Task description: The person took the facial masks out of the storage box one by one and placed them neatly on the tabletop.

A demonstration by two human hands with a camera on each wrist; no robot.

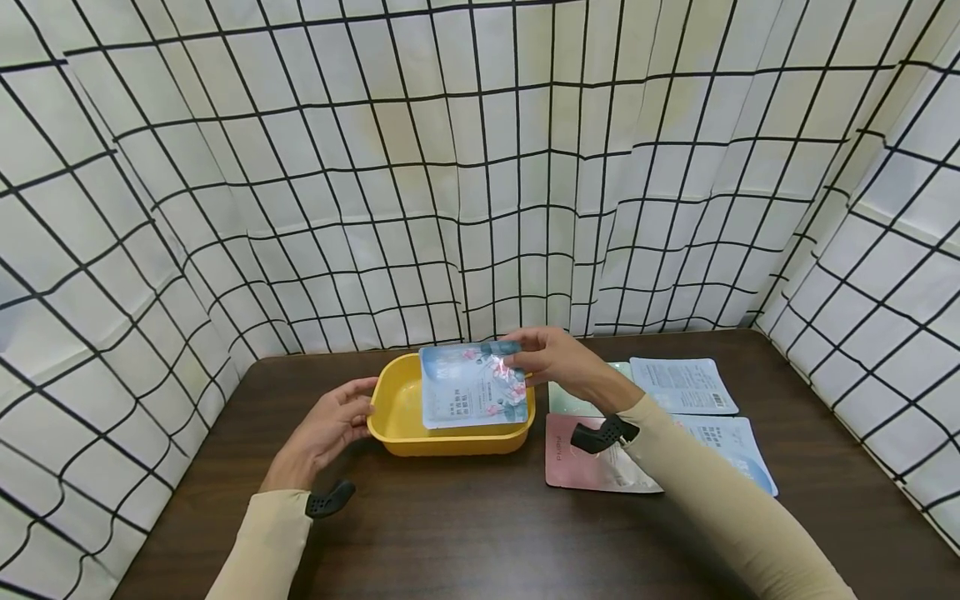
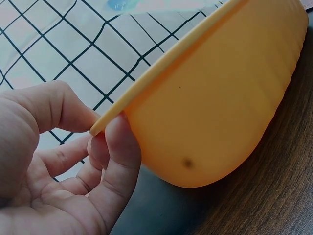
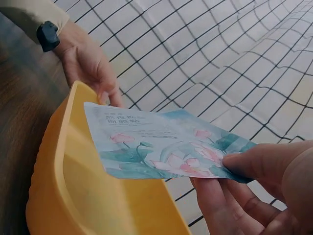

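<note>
A yellow plastic basin (image 1: 450, 446) stands near the back of the table. My left hand (image 1: 335, 427) pinches its left rim between thumb and fingers, as the left wrist view shows close up. Above the basin, a light-blue sheet mask packet (image 1: 468, 387) printed with pink lotus flowers is held by my right hand (image 1: 558, 364). In the right wrist view the thumb (image 3: 264, 164) lies on top of the packet's edge with the fingers below it. The packet hides part of the basin's inside.
Right of the basin lie a pink packet (image 1: 566, 467), a pale green packet (image 1: 562, 402) and two light-blue packets (image 1: 682, 385), partly covered by my right arm. A white curtain with black grid lines (image 1: 480, 192) rises behind the dark wooden table (image 1: 435, 533).
</note>
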